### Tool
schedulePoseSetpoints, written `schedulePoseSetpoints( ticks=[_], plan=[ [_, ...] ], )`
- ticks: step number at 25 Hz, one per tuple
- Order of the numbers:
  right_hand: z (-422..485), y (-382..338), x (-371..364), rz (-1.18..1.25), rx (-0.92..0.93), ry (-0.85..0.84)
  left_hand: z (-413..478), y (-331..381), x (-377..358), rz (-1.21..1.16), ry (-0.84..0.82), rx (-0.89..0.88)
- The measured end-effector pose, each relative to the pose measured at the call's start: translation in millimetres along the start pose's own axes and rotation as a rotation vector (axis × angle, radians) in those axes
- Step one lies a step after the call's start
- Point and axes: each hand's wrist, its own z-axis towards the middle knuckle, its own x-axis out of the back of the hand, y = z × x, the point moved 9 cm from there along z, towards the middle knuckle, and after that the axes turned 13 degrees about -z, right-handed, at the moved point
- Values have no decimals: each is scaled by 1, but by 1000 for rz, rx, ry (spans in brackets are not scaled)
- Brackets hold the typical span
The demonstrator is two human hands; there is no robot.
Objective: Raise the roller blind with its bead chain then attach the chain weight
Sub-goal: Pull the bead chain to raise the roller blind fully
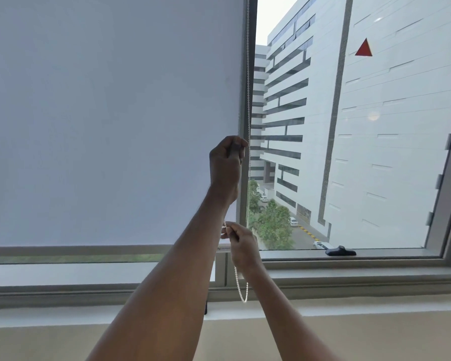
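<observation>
the white roller blind (110,121) hangs almost to the sill, covering the left pane. left hand (225,162) is up high, fist clenched on the bead chain (248,82) by the frame. right hand (241,243) pinches the chain lower down, loop dangling beneath.

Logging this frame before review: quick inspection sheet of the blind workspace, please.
Surface: window sill along the bottom, bare where visible.
Job's things: roller blind almost fully down, covering the left pane; bead chain hangs along its right edge, loop end dangling below the hands. Chain weight: nothing seen.
Clutter: nothing seen.
Hands: left hand raised, closed on the chain; right hand lower, pinching the chain.
Cables: nothing seen.
Surroundings: dark window handle on the right pane's frame; red triangle sticker on the glass; white building, trees and parked cars outside.
</observation>
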Motion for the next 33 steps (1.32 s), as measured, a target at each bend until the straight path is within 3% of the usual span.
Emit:
schedulePoseSetpoints(
  ticks=[4, 10, 21, 30, 33],
  plan=[
    [16, -9, 39, -37, 24, 145, -21, -20, 12, 11, 16, 34],
    [53, -76, 92, 122, 166, 307, -47, -44, 34, 47, -12, 60],
    [93, -171, 91, 333, 230, 229, -122, -112, 95, 109, 39, 223],
    [62, -124, 70, 226, 206, 293, -163, -143, 120, 126, 109, 333],
    [51, -102, 64, 226, 191, 284, -166, -145, 131, 285, 152, 392]
  ],
)
